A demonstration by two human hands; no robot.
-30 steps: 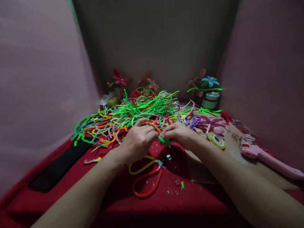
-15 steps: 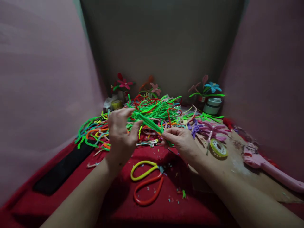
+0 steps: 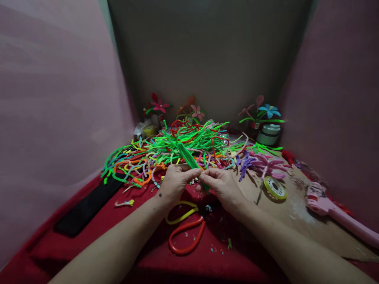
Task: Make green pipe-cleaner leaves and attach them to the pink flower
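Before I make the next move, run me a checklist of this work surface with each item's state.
1. Folded green fuzzy strip gripped: ok, fingertips of the left hand and right hand meet at its lower part.
2. Scissors with yellow and red loop handles set down: ok, on the red cloth.
3. Scissor blades closed: cannot tell, too dark.
4. Cloth free of small coloured scraps: not ok, some lie beside the scissors.
5. Pile of bright green fuzzy stems within reach: probably ok, just beyond the hands.

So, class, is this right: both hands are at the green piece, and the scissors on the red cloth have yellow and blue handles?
Not quite: the head view shows a yellow handle and a red handle, not blue. The rest stands.
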